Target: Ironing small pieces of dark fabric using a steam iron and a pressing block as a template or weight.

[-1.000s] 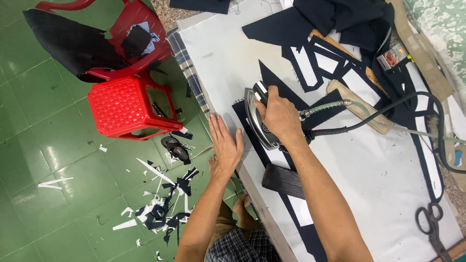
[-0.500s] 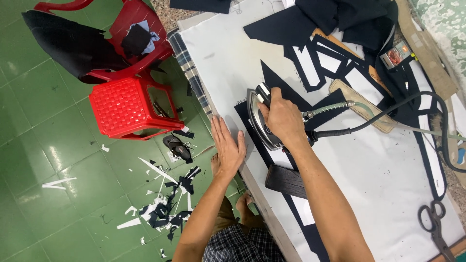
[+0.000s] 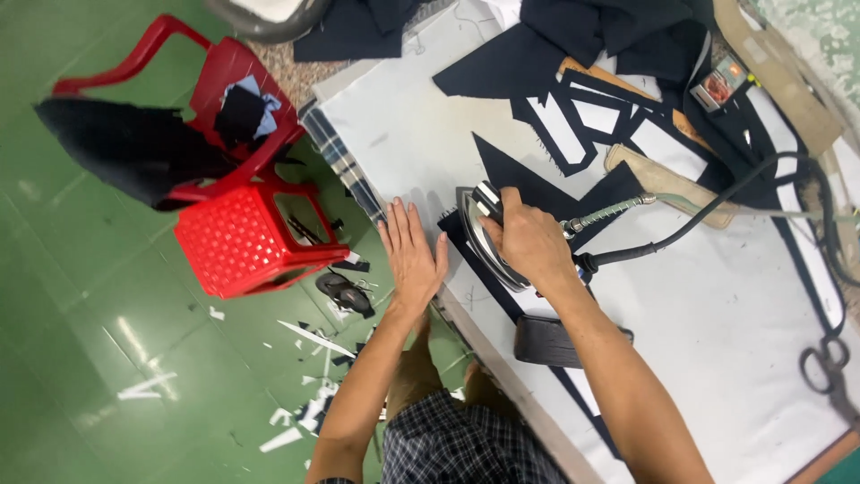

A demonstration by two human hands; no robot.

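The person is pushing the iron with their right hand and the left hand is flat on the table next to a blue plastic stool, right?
Not quite: the stool is red, not blue, as the head view shows. The rest holds: the right hand grips the iron, and the left hand lies flat at the table edge.

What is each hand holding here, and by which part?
Right hand grips the iron by its handle. Left hand holds nothing, lying flat at the table edge.
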